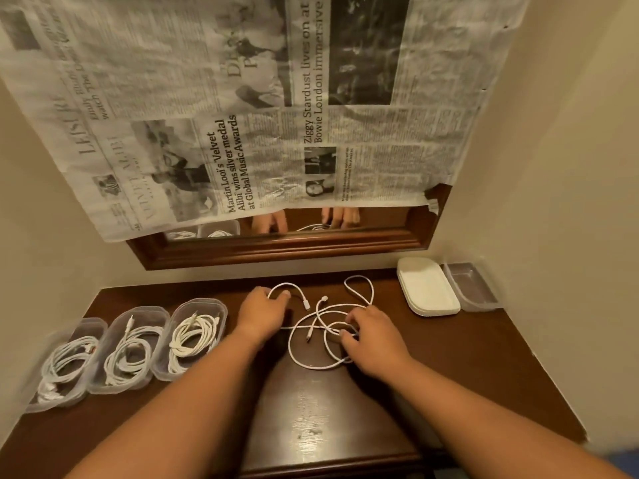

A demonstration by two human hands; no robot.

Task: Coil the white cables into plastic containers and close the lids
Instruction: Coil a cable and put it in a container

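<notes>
Two bare forearms reach in from the bottom of the view over a dark brown wooden tabletop (449, 368) set in a cream-walled corner. Sheets of newspaper (242, 108) hang over most of a wood-framed mirror (276, 245) on the back wall, and only a low strip of glass shows, reflecting fingers and a bit of cable.

Along the left side of the tabletop three clear plastic containers stand in a row, touching one another, all without lids: the leftmost container (62, 364), the middle container (129, 350) and the nearest-centre container (192, 337). Each holds a coiled white cable. At the far right corner a stack of white lids (427, 286) lies just beside an empty clear container (472, 286).

Between the two groups, a loose white cable (313, 335) sprawls on the wood in uneven loops, with several connector ends lying free near the middle; whether it is one cable or two cannot be told.

The left hand (262, 312) rests palm down on the far part of the cable, its fingers curled over a small arc of it near one connector. The right hand (373, 340) is bent over the nearer loops, its thumb and fingertips pinching a small ring of cable against the tabletop.
</notes>
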